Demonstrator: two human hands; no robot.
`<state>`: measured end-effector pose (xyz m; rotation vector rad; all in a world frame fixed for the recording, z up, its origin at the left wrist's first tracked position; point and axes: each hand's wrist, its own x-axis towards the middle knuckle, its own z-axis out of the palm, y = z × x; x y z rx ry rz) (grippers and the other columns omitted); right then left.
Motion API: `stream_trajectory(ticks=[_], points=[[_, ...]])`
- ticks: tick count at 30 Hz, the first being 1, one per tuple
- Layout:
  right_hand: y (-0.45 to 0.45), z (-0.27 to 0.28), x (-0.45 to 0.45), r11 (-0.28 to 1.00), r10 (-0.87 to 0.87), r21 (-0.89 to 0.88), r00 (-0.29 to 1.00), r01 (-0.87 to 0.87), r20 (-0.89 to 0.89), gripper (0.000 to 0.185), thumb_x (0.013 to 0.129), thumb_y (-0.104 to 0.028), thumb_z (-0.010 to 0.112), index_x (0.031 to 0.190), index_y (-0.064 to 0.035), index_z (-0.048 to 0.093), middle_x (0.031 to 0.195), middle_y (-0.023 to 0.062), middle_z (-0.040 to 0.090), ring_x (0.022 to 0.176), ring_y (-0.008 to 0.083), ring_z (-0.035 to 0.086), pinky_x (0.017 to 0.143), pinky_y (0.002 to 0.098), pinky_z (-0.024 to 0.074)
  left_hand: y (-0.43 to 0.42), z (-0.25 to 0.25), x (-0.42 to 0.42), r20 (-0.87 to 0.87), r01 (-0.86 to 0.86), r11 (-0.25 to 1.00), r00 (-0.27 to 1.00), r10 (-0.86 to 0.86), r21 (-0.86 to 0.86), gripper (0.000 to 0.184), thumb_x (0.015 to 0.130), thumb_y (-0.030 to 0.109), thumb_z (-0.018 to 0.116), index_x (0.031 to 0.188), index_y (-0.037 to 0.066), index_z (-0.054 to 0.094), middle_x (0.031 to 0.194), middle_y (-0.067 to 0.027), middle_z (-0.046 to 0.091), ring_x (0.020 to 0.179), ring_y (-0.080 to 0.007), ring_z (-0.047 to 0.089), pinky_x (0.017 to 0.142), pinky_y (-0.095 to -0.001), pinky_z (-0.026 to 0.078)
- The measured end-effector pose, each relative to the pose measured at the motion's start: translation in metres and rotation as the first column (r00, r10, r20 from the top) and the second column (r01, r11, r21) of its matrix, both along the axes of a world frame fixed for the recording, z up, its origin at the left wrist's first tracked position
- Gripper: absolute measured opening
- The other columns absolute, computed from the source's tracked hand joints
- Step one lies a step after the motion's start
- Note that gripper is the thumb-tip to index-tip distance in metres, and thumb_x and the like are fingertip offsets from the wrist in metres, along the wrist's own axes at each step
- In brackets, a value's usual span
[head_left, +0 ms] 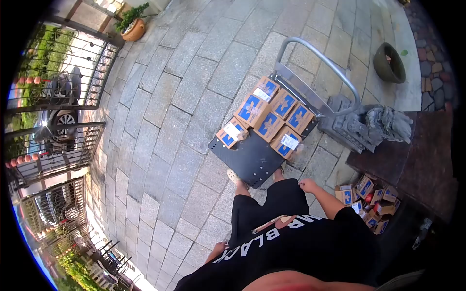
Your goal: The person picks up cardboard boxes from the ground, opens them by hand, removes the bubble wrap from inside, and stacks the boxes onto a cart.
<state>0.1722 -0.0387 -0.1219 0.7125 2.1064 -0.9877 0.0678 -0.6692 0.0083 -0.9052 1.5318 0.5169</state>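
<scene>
My right hand (307, 185) is beside the right leg of my black shorts (267, 206), its fingers curled in, with no object showing in it. My left hand (221, 246) hangs low by my left hip; its fingers are too small and partly hidden to read. In front of my feet a flat black trolley (242, 157) carries several brown boxes with blue labels. One small box (231, 133) sits at the left edge of the deck, and another (287, 143) with a white label at the right. Neither hand touches the boxes.
The trolley's grey handle (320, 53) rises at its far end. A carved stone figure (369, 127) stands right of it, beside a dark brown surface (412, 165). More boxes (365, 186) are piled lower right. A round pot (389, 63), a potted plant (133, 30) and metal gates (58, 116) border the paving.
</scene>
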Motion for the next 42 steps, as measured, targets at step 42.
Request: stream_trajectory(ticks=[42], points=[[-0.389,0.034,0.559,0.469,-0.84,0.281,0.521,0.837,-0.15,0.018,0.081,-0.016,0.055,0.074,-0.0028,0.065,0.071,0.0136,0.064,0.063,0.0249,0.064,0.058,0.0401,0.0518,0.262,-0.049,-0.033,-0.5,0.771,0.563,0.628,-0.597,0.296,0.039,0.097,0.033,0.049,0.126,0.007,0.05,0.105,-0.0113,0.068,0.079,-0.0226,0.066,0.063,-0.0372,0.051]])
